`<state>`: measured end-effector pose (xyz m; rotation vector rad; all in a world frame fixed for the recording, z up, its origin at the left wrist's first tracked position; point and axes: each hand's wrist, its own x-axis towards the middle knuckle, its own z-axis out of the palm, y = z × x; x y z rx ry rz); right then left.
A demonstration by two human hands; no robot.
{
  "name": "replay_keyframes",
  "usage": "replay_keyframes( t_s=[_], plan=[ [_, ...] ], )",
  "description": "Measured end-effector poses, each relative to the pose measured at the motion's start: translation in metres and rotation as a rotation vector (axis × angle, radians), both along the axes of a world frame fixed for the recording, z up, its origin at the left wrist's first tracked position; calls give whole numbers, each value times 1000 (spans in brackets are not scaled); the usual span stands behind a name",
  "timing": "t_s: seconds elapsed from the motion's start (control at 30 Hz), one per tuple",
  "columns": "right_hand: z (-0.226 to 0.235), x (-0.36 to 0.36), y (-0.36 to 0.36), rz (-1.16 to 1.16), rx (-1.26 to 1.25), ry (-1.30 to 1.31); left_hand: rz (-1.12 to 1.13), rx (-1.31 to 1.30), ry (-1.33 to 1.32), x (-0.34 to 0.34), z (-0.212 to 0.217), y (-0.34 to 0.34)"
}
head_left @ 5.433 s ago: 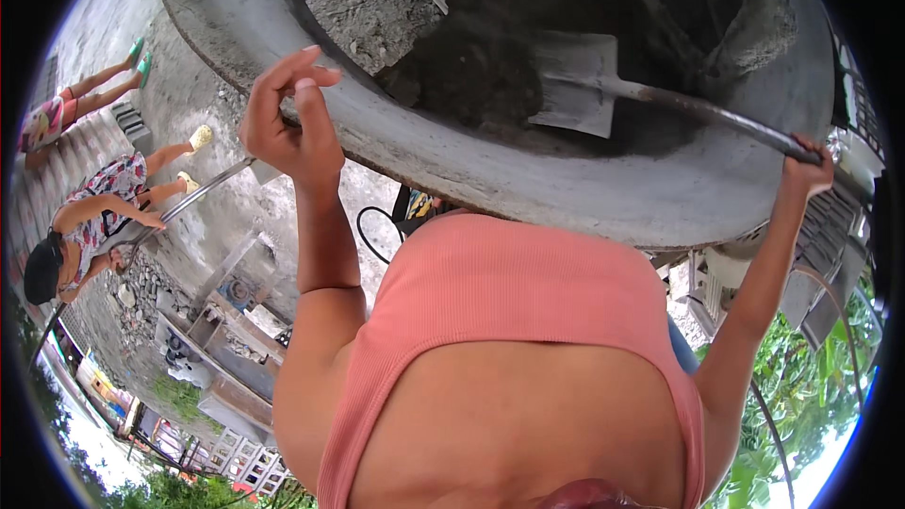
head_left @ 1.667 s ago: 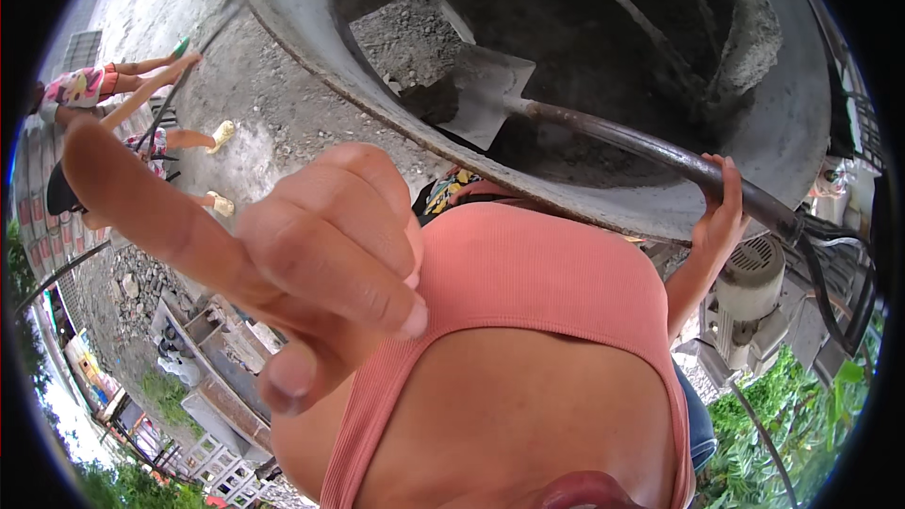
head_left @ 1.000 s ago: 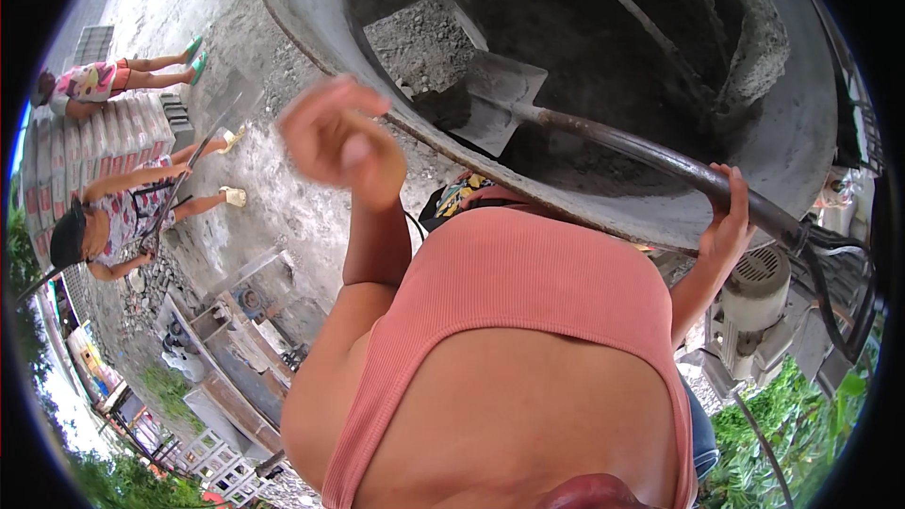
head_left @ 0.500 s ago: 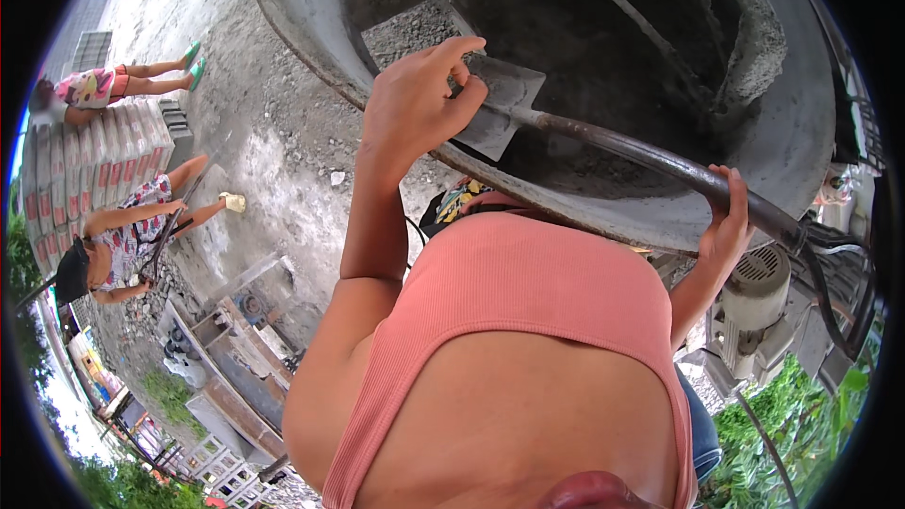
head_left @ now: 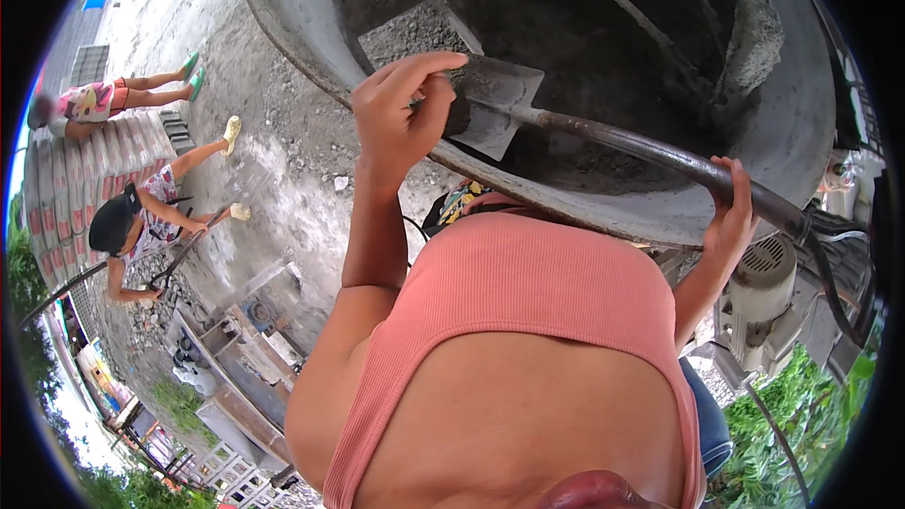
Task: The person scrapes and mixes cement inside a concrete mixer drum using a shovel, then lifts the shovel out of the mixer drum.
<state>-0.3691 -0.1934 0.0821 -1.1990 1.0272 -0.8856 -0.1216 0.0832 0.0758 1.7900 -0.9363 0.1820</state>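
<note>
My right hand [head_left: 733, 207] wraps round the dark metal shaft of a shovel [head_left: 622, 143], near its far right part. The shovel lies across the rim of a wide grey mixer drum [head_left: 306, 33], with its blade [head_left: 504, 94] at the left. Over the blade's left side hovers my left hand [head_left: 401, 108], index finger stretched out and the others bent. Nothing shows between its fingertips; whether it touches the blade is unclear. Past that hand lies a flat patch of gritty grey mix [head_left: 415, 33], partly hidden.
Crusted mixing paddles [head_left: 749, 47] stand inside the drum. A motor [head_left: 762, 273] sits below it at the right. At left, one person [head_left: 160, 212] stoops with a long-handled tool; another [head_left: 94, 102] stands by stacked bags [head_left: 66, 174]. A wooden trough [head_left: 236, 368] rests on the ground.
My left hand has shifted slightly left and down, its thumb drawn in. My right hand stays on the shaft. The stooping person has stepped and bent lower over the tool.
</note>
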Motion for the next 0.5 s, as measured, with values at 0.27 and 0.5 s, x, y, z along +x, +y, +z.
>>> replay_keyframes(
  t_s=[0.27,0.5],
  plan=[
    [-2,0,1,-3,5,21,122,-245,70,-6,4,6],
    [-1,-2,9,-16,-11,22,96,-238,110,-7,1,16]
  ],
)
